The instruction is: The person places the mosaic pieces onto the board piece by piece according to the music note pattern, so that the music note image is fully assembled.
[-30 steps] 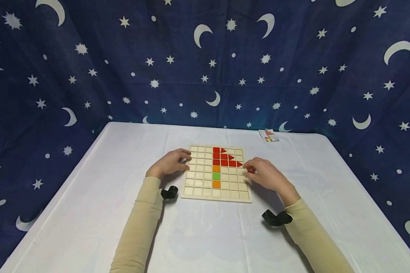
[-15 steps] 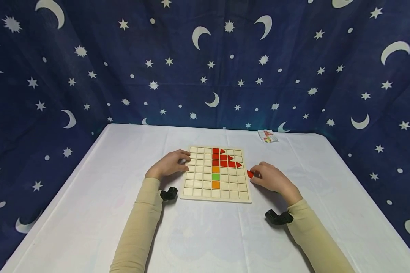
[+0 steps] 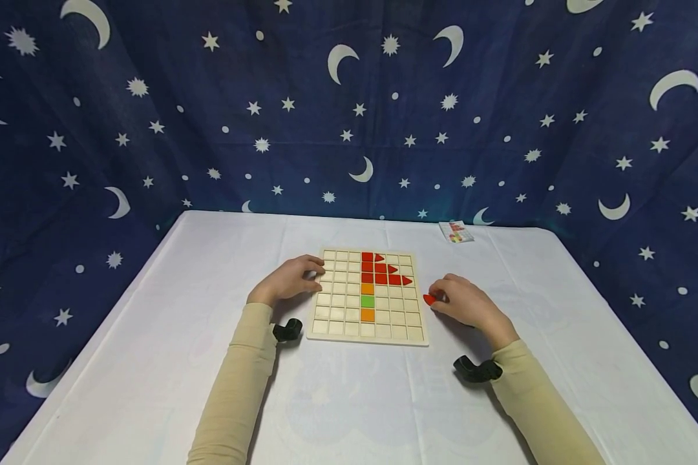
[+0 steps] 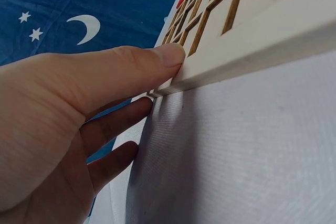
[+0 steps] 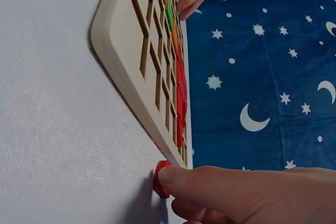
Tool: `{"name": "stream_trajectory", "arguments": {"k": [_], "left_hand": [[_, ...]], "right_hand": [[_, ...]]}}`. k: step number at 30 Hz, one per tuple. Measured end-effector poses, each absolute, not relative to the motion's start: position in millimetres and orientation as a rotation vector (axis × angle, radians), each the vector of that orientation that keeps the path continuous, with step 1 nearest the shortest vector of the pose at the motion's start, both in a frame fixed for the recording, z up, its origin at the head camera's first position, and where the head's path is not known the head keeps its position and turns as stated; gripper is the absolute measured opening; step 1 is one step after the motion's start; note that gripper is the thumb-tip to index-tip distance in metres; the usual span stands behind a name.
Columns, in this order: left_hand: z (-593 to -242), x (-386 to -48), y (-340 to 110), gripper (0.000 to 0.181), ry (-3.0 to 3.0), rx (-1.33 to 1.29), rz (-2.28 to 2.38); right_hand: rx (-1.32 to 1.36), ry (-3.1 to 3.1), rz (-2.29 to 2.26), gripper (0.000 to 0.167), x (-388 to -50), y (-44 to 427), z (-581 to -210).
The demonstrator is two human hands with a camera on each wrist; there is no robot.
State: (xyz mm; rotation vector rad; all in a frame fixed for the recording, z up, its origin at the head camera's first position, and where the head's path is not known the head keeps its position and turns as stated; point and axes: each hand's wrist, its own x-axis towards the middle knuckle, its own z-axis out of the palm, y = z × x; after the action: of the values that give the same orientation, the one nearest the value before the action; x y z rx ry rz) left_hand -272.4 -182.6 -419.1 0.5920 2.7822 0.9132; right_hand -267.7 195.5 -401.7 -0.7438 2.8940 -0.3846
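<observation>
My right hand (image 3: 469, 305) pinches a small red piece (image 5: 160, 181) between thumb and fingertips; the thumb covers much of it, so I cannot tell its full shape. A square, pale wooden grid board (image 3: 391, 316) lies just left of those fingertips, and the piece is outside its edge. My left hand (image 3: 285, 279) is at the opposite edge, thumb on the rim, fingers stretched loosely. Between my hands, flat red tiles (image 3: 381, 279) form three stepped rows, each ending in a triangle pointing right. I judge that a light pinch by the sides serves best here, leaving the underside free and the outline easy to turn, while gentle left-thumb pressure would stop the board sliding.
</observation>
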Motion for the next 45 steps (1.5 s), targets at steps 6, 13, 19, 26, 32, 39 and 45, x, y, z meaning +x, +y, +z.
{"name": "stream_trajectory", "arguments": {"k": [6, 13, 19, 26, 32, 39, 45], "left_hand": [[-418.6, -272.2, -182.2, 0.043, 2.773, 0.596, 0.915], [-418.5, -272.9, -183.2, 0.042, 2.775, 0.604, 0.909], [-418.1, -271.8, -183.0, 0.042, 2.772, 0.605, 0.914], [-418.5, -271.6, -183.4, 0.042, 2.776, 0.604, 0.918], [-416.8, -270.5, -183.7, 0.042, 2.783, 0.609, 0.912], [-415.8, -270.4, -183.3, 0.041, 2.786, 0.61, 0.912], [-417.5, -270.9, -183.2, 0.042, 2.785, 0.618, 0.907]], "right_hand": [[-0.789, 2.874, -0.403, 0.02, -266.6, 194.8, -403.0], [-0.749, 2.865, -0.413, 0.021, -268.2, 195.1, -403.2], [-0.733, 2.857, -0.425, 0.021, -269.3, 195.1, -403.4], [-0.818, 2.841, -0.404, 0.021, -268.0, 196.9, -403.2], [-0.854, 2.831, -0.393, 0.025, -267.5, 194.6, -402.5], [-0.872, 2.887, -0.334, 0.009, -264.0, 194.9, -403.0], [-0.864, 2.907, -0.275, 0.009, -262.5, 194.6, -403.1]]}}
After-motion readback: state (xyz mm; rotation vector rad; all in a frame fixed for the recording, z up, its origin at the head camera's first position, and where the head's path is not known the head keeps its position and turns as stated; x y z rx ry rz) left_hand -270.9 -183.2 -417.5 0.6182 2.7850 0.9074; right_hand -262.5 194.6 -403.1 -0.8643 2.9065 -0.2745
